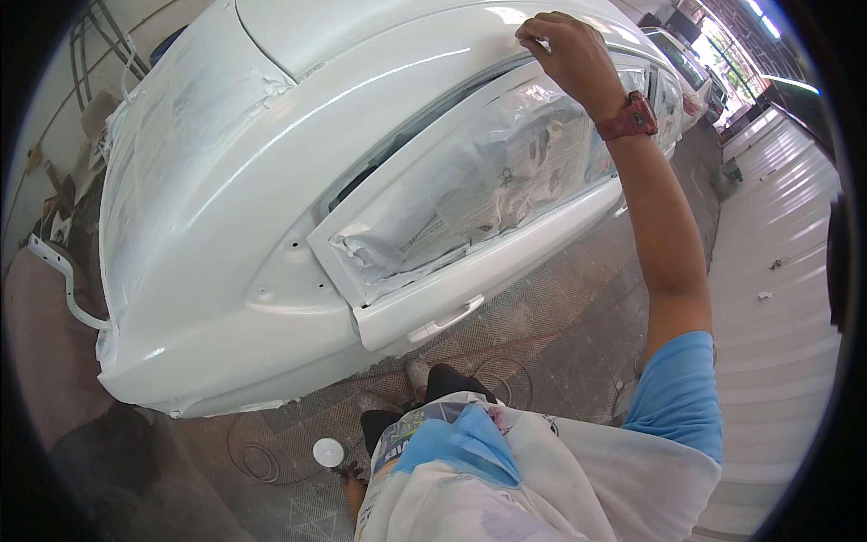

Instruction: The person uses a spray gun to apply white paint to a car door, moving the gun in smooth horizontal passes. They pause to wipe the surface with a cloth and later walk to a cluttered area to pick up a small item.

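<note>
Hands well apart: right hand (573,58) is curled near the roof edge of a glossy white car (262,172), can't tell if it's pinching anything. Left hand (353,472) is down low beside a round white lid-like thing (329,452), grip too dim to make out.

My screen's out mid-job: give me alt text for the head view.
The right hand, a red watch on its wrist, is raised at the roof edge of a white car, above a masked side window. The left hand hangs low, next to a round white object.
</note>
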The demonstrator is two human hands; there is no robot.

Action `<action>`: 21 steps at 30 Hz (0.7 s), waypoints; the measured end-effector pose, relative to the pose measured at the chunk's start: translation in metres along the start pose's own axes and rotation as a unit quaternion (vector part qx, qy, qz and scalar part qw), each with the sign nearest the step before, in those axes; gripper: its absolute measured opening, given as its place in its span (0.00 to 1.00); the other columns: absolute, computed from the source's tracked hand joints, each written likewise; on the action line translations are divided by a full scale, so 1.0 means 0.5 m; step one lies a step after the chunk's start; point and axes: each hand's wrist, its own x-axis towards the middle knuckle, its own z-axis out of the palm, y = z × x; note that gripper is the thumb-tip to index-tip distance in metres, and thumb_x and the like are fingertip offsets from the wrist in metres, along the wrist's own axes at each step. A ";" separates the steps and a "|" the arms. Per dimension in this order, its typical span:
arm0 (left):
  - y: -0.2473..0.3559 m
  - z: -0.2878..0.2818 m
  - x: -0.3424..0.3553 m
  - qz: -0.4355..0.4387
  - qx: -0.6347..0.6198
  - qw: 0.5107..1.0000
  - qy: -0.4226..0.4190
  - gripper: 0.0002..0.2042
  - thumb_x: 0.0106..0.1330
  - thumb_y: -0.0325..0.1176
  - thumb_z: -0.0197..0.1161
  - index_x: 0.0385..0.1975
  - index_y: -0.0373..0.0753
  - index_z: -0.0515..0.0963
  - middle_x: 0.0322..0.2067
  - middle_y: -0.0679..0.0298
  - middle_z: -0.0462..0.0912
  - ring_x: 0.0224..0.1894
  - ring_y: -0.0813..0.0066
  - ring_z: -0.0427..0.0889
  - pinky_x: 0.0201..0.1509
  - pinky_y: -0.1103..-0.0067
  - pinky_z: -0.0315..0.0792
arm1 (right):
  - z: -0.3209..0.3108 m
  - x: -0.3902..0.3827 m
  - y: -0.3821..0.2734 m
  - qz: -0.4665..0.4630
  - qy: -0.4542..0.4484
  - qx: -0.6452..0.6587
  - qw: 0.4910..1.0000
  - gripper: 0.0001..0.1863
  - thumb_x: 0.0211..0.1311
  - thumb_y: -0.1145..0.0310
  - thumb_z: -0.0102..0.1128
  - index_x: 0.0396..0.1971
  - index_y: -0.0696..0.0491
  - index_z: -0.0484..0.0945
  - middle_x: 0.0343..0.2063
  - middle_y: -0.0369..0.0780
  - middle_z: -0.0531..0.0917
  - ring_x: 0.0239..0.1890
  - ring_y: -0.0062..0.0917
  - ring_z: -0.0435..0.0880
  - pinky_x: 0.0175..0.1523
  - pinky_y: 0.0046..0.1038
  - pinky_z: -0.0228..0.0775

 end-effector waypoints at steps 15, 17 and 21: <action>0.011 0.009 0.015 -0.013 0.018 1.000 -0.009 0.30 0.84 0.60 0.49 0.60 0.39 0.83 0.43 0.58 0.87 0.25 0.78 0.70 0.28 0.77 0.67 | 0.011 0.000 0.004 -0.019 0.021 -0.007 1.000 0.06 0.69 0.67 0.66 0.39 0.53 0.88 0.36 0.40 0.89 0.42 0.41 0.88 0.49 0.42 0.80; 0.010 0.007 0.014 -0.007 0.031 0.999 -0.006 0.30 0.84 0.61 0.49 0.60 0.39 0.83 0.43 0.58 0.87 0.25 0.77 0.70 0.29 0.76 0.68 | 0.011 -0.001 0.004 -0.017 0.019 -0.014 1.000 0.06 0.69 0.67 0.66 0.39 0.53 0.88 0.36 0.40 0.89 0.42 0.41 0.88 0.49 0.42 0.80; 0.002 -0.009 0.003 -0.011 0.045 0.999 -0.001 0.31 0.84 0.62 0.47 0.61 0.40 0.83 0.43 0.58 0.87 0.26 0.76 0.71 0.30 0.74 0.70 | 0.008 -0.007 0.002 -0.002 0.013 -0.010 1.000 0.06 0.69 0.67 0.66 0.38 0.53 0.88 0.37 0.40 0.89 0.43 0.40 0.88 0.49 0.43 0.80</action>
